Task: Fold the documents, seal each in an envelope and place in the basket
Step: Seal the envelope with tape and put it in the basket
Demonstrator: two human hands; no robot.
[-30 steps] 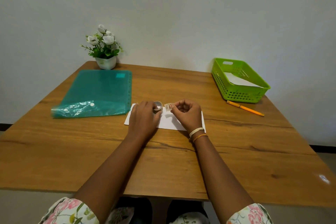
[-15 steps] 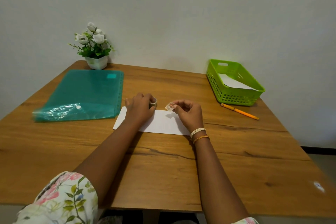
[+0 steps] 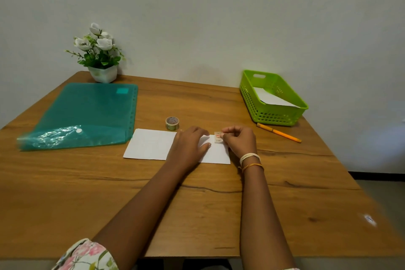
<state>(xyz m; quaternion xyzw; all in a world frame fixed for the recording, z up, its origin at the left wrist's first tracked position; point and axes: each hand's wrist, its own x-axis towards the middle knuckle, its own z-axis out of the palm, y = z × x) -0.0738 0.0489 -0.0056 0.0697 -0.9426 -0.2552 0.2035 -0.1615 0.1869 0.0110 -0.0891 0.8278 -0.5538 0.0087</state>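
Observation:
A white envelope lies flat on the wooden table in front of me. My left hand presses down on its middle with relaxed fingers. My right hand pinches a small patterned piece of tape and holds it against the envelope near its top edge. A small roll of tape stands on the table just behind the envelope, free of both hands. The green basket at the back right holds a white envelope.
A teal plastic folder lies on the left of the table. A white pot of flowers stands at the back left corner. An orange pen lies in front of the basket. The wall runs behind the table.
My left hand has put the tape roll down behind the envelope and moved right onto the envelope. My right hand has lowered the tape piece to the envelope. The view has shifted.

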